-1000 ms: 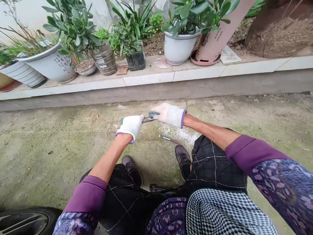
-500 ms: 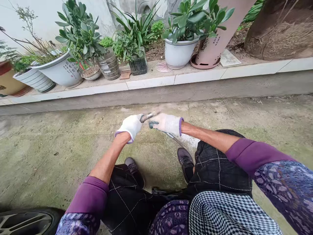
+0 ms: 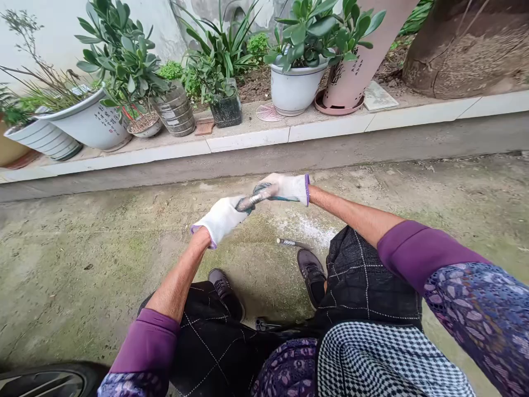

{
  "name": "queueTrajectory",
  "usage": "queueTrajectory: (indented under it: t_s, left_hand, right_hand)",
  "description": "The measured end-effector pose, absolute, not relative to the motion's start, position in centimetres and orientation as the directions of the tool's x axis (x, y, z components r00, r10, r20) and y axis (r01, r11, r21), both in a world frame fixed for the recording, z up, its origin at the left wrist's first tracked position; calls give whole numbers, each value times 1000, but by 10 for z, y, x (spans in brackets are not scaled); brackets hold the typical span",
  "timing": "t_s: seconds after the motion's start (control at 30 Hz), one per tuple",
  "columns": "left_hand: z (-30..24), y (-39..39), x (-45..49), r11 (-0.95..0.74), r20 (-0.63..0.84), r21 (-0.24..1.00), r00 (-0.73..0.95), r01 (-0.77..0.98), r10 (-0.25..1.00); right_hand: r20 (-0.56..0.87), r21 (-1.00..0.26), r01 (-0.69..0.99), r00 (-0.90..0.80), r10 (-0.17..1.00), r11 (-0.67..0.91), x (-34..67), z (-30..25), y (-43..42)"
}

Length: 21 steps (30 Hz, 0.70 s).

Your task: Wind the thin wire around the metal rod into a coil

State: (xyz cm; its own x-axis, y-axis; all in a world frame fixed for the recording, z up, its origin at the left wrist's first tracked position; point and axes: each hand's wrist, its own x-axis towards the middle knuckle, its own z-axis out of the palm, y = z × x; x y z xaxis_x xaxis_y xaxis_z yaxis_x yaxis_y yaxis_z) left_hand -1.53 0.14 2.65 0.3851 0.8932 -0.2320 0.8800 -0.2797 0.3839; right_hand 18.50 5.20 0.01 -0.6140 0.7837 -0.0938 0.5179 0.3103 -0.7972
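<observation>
Moss-tinged grey concrete ground [image 3: 124, 286] underlies the scene. Above it, the left hand [image 3: 225, 216], in a white knit glove with dark palm, grips one end of the tool; the right hand [image 3: 286, 187], gloved alike, curls at the other, its grip blurred beyond telling. Between them slants the short greyish-brown cylindrical tool [image 3: 247, 203], encircled by a ribbed silvery band [image 3: 255, 199].

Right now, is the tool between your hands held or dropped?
Held: the left hand wraps around the tool. I can't tell whether the right hand grips it.
</observation>
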Motion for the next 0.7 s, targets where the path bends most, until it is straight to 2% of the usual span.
queueTrajectory:
  t_s: [0.07,0.13,0.3,0.4,0.47,0.53,0.63,0.7]
  left_hand:
    - [25,5,-22,-211,-183,439,316,874,931]
    - [21,11,-29,-171,-160,377,246,910,956]
    - [1,14,-26,-182,-190,-63,168,981,967]
    - [-5,9,-16,-293,-279,-176,237,940,930]
    - [-5,6,-11,-356,-329,-141,295,924,897]
    - [-1,6,-9,-381,-332,-37,348,924,877]
    - [6,4,-10,-354,-266,171,389,919,882]
    - [11,1,-12,-292,-237,349,386,890,892]
  right_hand:
    - [-99,-750,567,-604,791,339,175,1,41]
    - [-99,-690,616,-601,793,381,166,4,27]
    - [-75,-552,696,-590,804,459,158,9,7]
    - [-65,-420,746,-592,803,516,167,12,17]
    - [-60,-426,749,-583,810,508,176,15,29]
    - [-71,-532,719,-565,822,448,185,17,41]
    - [-134,-744,612,-531,837,269,193,17,53]
    - [-211,-825,549,-517,830,133,192,14,54]
